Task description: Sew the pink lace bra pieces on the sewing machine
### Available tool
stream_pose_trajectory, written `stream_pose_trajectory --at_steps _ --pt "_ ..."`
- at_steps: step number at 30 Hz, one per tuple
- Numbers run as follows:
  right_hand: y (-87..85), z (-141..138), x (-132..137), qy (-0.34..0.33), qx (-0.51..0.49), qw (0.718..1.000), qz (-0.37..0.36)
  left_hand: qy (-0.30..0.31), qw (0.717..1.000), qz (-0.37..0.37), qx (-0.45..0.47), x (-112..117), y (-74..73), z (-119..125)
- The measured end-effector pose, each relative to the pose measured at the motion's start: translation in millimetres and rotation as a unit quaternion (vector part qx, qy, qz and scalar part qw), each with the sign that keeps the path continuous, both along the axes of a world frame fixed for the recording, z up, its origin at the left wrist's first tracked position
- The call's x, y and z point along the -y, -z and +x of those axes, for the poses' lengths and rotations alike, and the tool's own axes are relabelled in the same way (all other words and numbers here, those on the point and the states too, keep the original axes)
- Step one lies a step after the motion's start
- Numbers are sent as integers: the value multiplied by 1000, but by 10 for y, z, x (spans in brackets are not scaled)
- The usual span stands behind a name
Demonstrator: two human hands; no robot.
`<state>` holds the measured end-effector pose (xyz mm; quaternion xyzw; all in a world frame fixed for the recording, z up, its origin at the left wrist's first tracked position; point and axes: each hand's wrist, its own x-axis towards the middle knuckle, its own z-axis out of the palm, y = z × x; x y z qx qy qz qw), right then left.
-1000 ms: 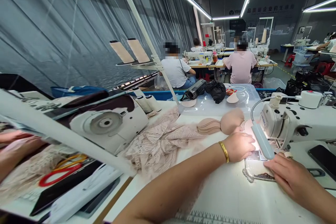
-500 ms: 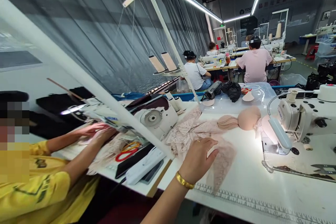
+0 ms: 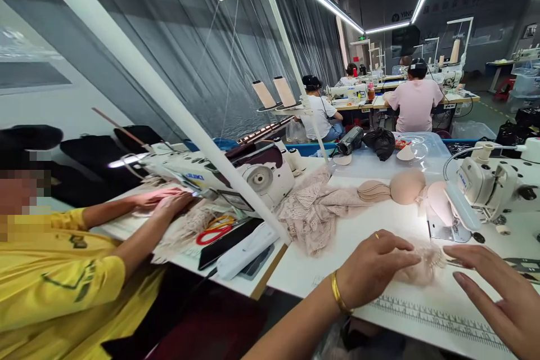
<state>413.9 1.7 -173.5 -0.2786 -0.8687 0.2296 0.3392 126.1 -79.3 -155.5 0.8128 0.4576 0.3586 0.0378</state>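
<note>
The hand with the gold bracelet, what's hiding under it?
A pale pink lace piece pokes out from under the left hand, flat on the white table. How much lace lies beneath the palm is covered.

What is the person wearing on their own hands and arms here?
The left hand has a gold bangle at the wrist and a thin gold ring. The right hand shows no jewellery. No sleeves or gloves in view.
</note>
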Motion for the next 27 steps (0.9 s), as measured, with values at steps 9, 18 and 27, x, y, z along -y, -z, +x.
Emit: stream_pose_trajectory --at_steps 9,18,27 --pt "90 -330 -470 14 88 991 -103 -195 969 -148 -26 -166 407 -111" --pt "188 -773 -478 -29 63 993 -93 -110 981 -162 -19 -274 385 28" --pt "245 -749 -491 -35 61 991 -113 -151 972 -180 13 -363 349 48"
